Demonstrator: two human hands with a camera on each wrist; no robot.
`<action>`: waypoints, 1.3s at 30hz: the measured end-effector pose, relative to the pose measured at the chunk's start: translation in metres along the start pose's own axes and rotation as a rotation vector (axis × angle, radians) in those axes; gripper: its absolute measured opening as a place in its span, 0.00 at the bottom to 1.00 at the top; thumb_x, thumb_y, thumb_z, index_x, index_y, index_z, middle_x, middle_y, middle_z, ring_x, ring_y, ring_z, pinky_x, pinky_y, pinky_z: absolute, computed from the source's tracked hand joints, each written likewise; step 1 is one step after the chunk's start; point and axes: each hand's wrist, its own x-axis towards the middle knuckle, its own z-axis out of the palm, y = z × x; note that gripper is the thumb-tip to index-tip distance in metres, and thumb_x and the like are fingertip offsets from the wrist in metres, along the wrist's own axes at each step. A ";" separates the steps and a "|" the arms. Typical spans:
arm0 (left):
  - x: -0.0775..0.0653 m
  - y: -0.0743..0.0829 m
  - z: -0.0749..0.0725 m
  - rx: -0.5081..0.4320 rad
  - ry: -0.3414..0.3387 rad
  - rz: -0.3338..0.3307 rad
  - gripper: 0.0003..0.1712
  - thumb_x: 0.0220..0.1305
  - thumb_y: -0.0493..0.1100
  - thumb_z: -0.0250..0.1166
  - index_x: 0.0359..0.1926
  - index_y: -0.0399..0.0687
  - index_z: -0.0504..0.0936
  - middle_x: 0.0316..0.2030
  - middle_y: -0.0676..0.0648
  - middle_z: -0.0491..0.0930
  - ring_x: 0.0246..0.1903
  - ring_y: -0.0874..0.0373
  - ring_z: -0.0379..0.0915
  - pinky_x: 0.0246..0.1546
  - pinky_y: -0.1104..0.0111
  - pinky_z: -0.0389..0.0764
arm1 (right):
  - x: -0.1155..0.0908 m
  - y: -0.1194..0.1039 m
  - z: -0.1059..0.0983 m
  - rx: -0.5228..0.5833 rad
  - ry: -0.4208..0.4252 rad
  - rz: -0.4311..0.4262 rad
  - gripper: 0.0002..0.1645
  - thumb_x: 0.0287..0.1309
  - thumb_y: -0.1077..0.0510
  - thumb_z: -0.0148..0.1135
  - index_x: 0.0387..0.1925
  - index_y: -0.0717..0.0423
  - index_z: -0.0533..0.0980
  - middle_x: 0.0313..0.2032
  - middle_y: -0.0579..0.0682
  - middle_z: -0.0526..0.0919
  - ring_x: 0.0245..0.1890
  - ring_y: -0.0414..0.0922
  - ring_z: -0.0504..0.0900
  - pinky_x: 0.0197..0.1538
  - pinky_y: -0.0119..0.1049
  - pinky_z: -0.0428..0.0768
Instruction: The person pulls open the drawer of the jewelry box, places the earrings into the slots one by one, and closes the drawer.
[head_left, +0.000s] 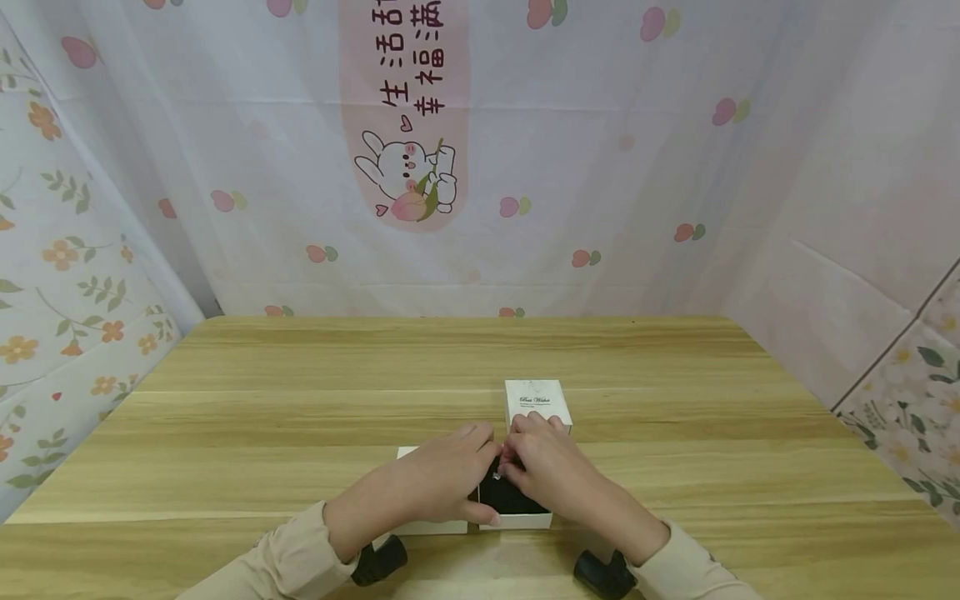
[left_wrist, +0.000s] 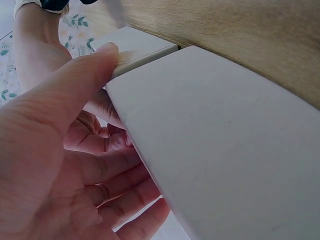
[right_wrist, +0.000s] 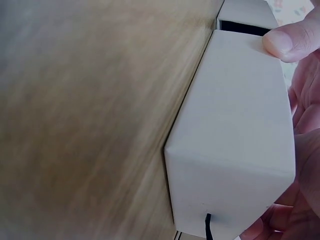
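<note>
A small white jewellery box [head_left: 515, 522] with a black padded insert [head_left: 517, 497] lies at the front of the table. My left hand [head_left: 442, 475] holds it at its left side; the thumb [right_wrist: 280, 42] lies on the near wall and the other fingers reach to the far side. Over the insert, my right hand [head_left: 551, 467] has thumb and forefinger pinched at a tiny shiny silver piece [head_left: 497, 476]. Its full shape is hidden by the fingers. A short black ribbon tab [right_wrist: 208, 225] sticks out of the box's end wall in the right wrist view.
Another white box part [head_left: 431, 527] sits under my left wrist, right beside the jewellery box. Behind my right fingers stands a white box [head_left: 534, 393] with printed lettering. Patterned cloth [head_left: 570, 167] hangs along the wooden table's [head_left: 300, 375] far edge.
</note>
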 end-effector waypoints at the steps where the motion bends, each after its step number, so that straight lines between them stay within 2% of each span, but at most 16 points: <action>1: 0.000 0.000 0.000 0.000 0.002 0.002 0.35 0.53 0.64 0.63 0.50 0.41 0.75 0.41 0.52 0.66 0.40 0.62 0.61 0.45 0.74 0.70 | 0.000 0.000 0.000 -0.003 0.001 -0.001 0.09 0.47 0.56 0.69 0.19 0.49 0.77 0.24 0.38 0.70 0.28 0.37 0.65 0.32 0.29 0.57; 12: 0.001 -0.001 0.003 0.002 0.010 0.007 0.34 0.53 0.64 0.63 0.48 0.42 0.75 0.40 0.53 0.65 0.39 0.63 0.60 0.45 0.74 0.70 | 0.000 0.000 -0.005 0.011 -0.016 0.005 0.09 0.48 0.56 0.69 0.19 0.49 0.76 0.25 0.39 0.70 0.29 0.37 0.65 0.33 0.30 0.57; 19: 0.001 0.001 -0.002 -0.015 -0.013 -0.015 0.36 0.52 0.64 0.64 0.51 0.40 0.74 0.39 0.52 0.65 0.38 0.63 0.59 0.42 0.75 0.69 | 0.001 0.004 -0.016 0.068 -0.028 0.055 0.09 0.50 0.57 0.68 0.19 0.49 0.76 0.24 0.38 0.69 0.30 0.37 0.65 0.36 0.33 0.57; 27: 0.002 0.002 -0.002 0.003 -0.030 -0.033 0.37 0.52 0.65 0.64 0.50 0.39 0.74 0.39 0.52 0.65 0.38 0.63 0.59 0.42 0.75 0.70 | -0.001 0.015 -0.030 0.129 -0.006 0.109 0.07 0.50 0.57 0.67 0.22 0.49 0.76 0.23 0.37 0.72 0.30 0.37 0.69 0.37 0.33 0.57; 34: 0.002 0.003 -0.003 0.019 -0.044 -0.037 0.38 0.52 0.66 0.63 0.52 0.39 0.73 0.42 0.51 0.66 0.42 0.62 0.62 0.48 0.73 0.71 | -0.008 0.029 -0.039 0.147 0.002 0.157 0.07 0.50 0.59 0.67 0.22 0.48 0.77 0.22 0.37 0.73 0.29 0.38 0.71 0.42 0.41 0.61; 39: 0.003 0.003 -0.002 0.015 -0.049 -0.041 0.39 0.52 0.66 0.63 0.52 0.39 0.73 0.42 0.51 0.66 0.40 0.62 0.62 0.47 0.72 0.72 | -0.013 0.038 -0.044 0.129 -0.007 0.173 0.06 0.50 0.61 0.67 0.24 0.49 0.77 0.23 0.37 0.75 0.31 0.38 0.73 0.46 0.47 0.65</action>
